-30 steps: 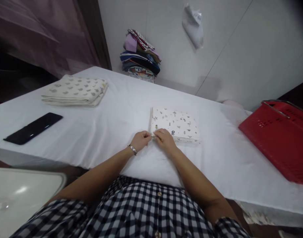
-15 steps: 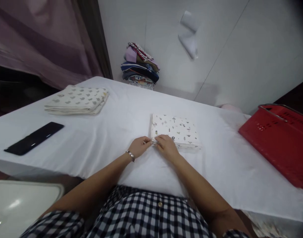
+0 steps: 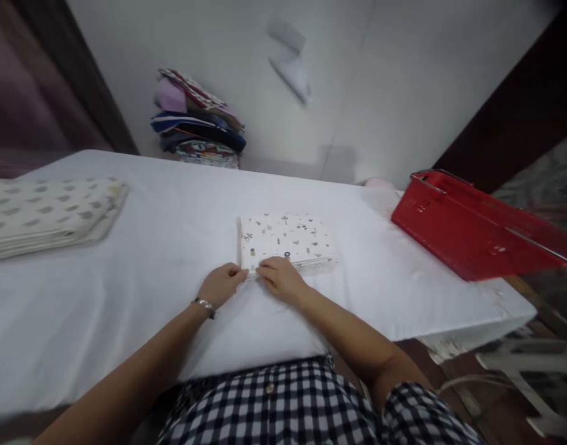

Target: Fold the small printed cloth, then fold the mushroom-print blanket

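A folded white cloth (image 3: 288,240) with small printed motifs lies flat on the white-covered table in front of me. My left hand (image 3: 221,285) has finger and thumb pinched on its near left corner; a silvery bracelet circles that wrist. Just right of it, my right hand (image 3: 282,279) grips the near edge, fingers on top and thumb tucked low. The layers between my fingertips are partly hidden.
Another folded, leaf-patterned cloth (image 3: 47,207) lies at the table's left. A red basket (image 3: 459,228) with metal handles stands at the right end. Beyond the far edge a stack of folded fabrics (image 3: 197,123) rises by the wall. A white plastic chair (image 3: 533,377) is at lower right.
My view has swung right, so more of the red basket shows and the dark phone-like slab has nearly left the picture. Both hands stay at the cloth's near left corner, slightly shifted.
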`<action>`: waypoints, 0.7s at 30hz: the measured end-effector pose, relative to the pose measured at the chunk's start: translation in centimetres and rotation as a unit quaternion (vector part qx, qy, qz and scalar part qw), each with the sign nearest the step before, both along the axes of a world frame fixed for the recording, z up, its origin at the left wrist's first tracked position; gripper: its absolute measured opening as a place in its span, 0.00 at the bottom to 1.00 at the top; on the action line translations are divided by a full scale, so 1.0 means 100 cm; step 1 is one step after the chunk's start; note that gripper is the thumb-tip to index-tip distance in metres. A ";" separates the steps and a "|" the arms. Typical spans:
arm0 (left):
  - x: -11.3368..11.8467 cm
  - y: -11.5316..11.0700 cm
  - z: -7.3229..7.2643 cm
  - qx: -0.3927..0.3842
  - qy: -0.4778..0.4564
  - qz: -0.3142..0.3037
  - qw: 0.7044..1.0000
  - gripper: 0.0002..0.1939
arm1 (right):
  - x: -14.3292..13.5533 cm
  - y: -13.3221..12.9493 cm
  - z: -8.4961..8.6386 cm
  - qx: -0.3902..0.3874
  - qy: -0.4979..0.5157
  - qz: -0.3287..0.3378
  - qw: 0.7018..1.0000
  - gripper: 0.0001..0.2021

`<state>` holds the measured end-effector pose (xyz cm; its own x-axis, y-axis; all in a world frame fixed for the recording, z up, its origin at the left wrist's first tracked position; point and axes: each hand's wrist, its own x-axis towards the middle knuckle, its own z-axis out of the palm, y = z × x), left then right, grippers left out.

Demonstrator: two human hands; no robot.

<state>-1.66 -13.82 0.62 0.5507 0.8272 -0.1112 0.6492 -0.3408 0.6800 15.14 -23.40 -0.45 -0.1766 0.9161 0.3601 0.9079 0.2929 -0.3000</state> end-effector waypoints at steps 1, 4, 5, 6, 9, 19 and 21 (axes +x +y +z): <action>0.000 0.000 0.001 0.028 0.000 0.003 1.000 0.17 | 0.003 -0.003 0.000 0.002 0.000 0.001 1.000 0.12; 0.004 0.001 0.003 0.185 -0.030 -0.019 0.982 0.18 | 0.007 -0.010 -0.002 0.010 -0.008 -0.003 1.000 0.12; 0.006 0.001 0.004 0.239 -0.041 -0.049 0.969 0.18 | 0.007 -0.011 -0.003 0.011 -0.013 -0.005 1.000 0.13; 0.008 0.001 0.003 0.282 -0.046 -0.089 0.954 0.17 | 0.006 -0.012 -0.003 0.011 -0.018 -0.006 1.000 0.13; 0.010 0.004 -0.001 0.324 -0.023 -0.191 0.926 0.15 | 0.007 -0.015 0.000 0.005 -0.022 0.000 1.000 0.15; -0.001 0.011 -0.015 0.248 -0.076 -0.150 0.954 0.16 | 0.133 -0.077 0.005 0.064 0.246 -0.376 0.891 0.11; 0.000 0.012 -0.016 0.233 -0.085 -0.139 0.959 0.16 | 0.152 -0.085 0.006 -0.013 0.358 -0.440 0.823 0.11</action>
<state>-1.71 -12.64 -1.02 0.7342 0.5847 0.3450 0.3833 -0.7765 0.5002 30.35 -31.92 0.19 0.8089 0.5846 0.0624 0.3532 -0.3985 -0.8465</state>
